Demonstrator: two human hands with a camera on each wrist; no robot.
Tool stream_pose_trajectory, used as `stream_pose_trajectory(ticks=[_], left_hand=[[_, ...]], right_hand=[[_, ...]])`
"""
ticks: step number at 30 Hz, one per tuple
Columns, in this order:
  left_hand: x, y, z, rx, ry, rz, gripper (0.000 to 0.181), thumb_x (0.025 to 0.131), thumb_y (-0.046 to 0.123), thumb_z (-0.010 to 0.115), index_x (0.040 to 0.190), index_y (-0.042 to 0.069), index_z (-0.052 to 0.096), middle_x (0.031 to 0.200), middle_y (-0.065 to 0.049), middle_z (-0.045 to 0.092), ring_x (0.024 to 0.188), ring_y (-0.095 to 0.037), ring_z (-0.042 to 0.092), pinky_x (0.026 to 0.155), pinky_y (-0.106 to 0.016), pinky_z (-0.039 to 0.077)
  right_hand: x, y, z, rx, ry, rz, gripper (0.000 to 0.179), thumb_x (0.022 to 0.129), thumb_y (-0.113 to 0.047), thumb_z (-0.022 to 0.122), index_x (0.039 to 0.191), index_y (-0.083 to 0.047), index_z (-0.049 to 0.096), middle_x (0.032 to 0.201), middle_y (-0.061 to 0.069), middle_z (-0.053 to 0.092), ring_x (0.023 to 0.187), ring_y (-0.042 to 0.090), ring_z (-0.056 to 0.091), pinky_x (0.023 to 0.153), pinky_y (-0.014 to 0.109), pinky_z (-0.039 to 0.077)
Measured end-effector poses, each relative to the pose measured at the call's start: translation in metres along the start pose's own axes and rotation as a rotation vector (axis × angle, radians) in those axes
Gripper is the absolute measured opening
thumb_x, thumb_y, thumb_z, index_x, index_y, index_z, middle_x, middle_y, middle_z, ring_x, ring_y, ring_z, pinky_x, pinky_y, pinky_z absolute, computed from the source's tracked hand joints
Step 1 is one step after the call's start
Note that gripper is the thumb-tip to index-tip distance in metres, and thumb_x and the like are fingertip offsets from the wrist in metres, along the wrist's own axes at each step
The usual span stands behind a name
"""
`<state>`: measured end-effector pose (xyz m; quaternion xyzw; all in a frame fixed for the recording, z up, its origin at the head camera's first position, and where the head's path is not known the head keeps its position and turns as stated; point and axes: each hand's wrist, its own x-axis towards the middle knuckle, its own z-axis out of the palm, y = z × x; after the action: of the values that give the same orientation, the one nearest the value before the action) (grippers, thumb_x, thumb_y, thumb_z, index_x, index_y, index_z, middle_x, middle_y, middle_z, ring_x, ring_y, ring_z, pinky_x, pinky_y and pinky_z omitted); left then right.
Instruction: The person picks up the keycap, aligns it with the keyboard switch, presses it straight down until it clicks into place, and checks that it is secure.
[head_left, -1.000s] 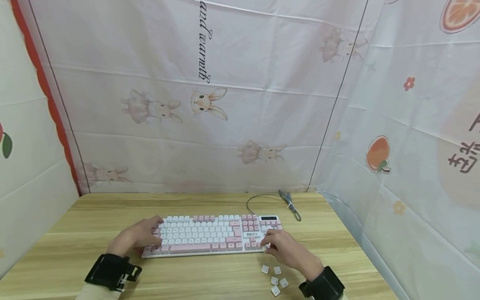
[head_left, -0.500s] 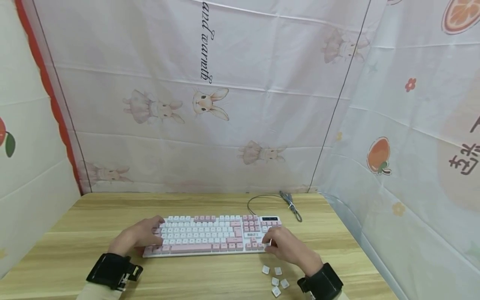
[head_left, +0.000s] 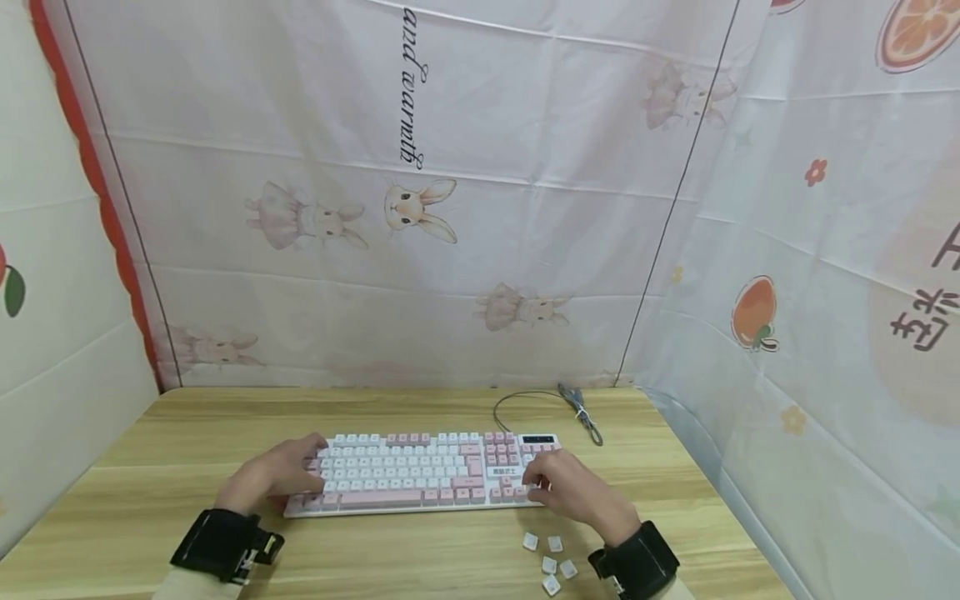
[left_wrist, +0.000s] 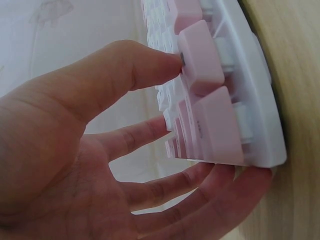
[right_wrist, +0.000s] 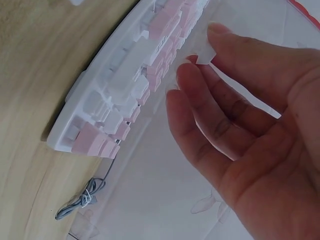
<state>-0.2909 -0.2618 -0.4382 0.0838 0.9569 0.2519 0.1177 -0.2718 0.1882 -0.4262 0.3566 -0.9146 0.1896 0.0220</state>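
Observation:
A white and pink keyboard [head_left: 390, 467] lies on the wooden table. My left hand [head_left: 281, 471] rests at its left end; in the left wrist view the thumb touches a pink key [left_wrist: 200, 57], and the other fingers reach the keyboard's top and side edge. Between thumb and fingertips, my right hand [right_wrist: 250, 110] pinches a small white keycap [right_wrist: 206, 54]. That hand is over the number pad at the right end, where the right wrist view shows a gap without caps [right_wrist: 100, 105]. Several loose white keycaps [head_left: 550, 565] lie on the table in front of it.
A bundled grey cable [head_left: 581, 408] lies behind the keyboard's right end. The wooden table [head_left: 375, 558] meets a printed cloth [head_left: 450, 250] at the back, and more cloth hangs at both sides.
My right hand has shifted slightly, its wrist moving a little up and left over the number pad. The left hand, keyboard and loose keycaps stay where they were.

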Motion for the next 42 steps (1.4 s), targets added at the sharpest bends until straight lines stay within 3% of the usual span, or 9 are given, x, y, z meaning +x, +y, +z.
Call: stream_pose_trajectory(ticks=[15, 33, 42], left_hand=[[0.0016, -0.0014, 0.0005, -0.016, 0.012, 0.008, 0.068, 0.083, 0.018, 0.077, 0.142, -0.001, 0.05, 0.144, -0.035, 0.053, 0.115, -0.037, 0.057, 0.096, -0.058, 0.049], [0.0, 0.0014, -0.0016, -0.012, 0.01, 0.009, 0.069, 0.082, 0.017, 0.077, 0.142, -0.001, 0.049, 0.145, -0.036, 0.05, 0.124, -0.043, 0.055, 0.103, -0.065, 0.043], [-0.0001, 0.0011, -0.0003, -0.008, 0.015, 0.01, 0.068, 0.082, 0.018, 0.076, 0.142, -0.001, 0.049, 0.145, -0.035, 0.052, 0.129, -0.047, 0.054, 0.104, -0.065, 0.043]], right_hand=[[0.0023, 0.0013, -0.001, -0.025, 0.006, 0.034, 0.007, 0.089, -0.003, 0.076, 0.094, -0.005, 0.078, 0.082, -0.003, 0.072, 0.072, 0.0, 0.053, 0.066, 0.02, 0.047], [0.0035, 0.0044, -0.0049, -0.033, 0.023, 0.061, 0.011, 0.087, 0.0, 0.076, 0.098, -0.002, 0.078, 0.088, 0.005, 0.075, 0.077, 0.005, 0.061, 0.068, 0.022, 0.051], [0.0086, 0.0043, -0.0056, -0.03, 0.004, 0.07, 0.011, 0.088, 0.0, 0.076, 0.098, -0.003, 0.078, 0.086, 0.002, 0.074, 0.076, 0.003, 0.059, 0.068, 0.022, 0.05]])
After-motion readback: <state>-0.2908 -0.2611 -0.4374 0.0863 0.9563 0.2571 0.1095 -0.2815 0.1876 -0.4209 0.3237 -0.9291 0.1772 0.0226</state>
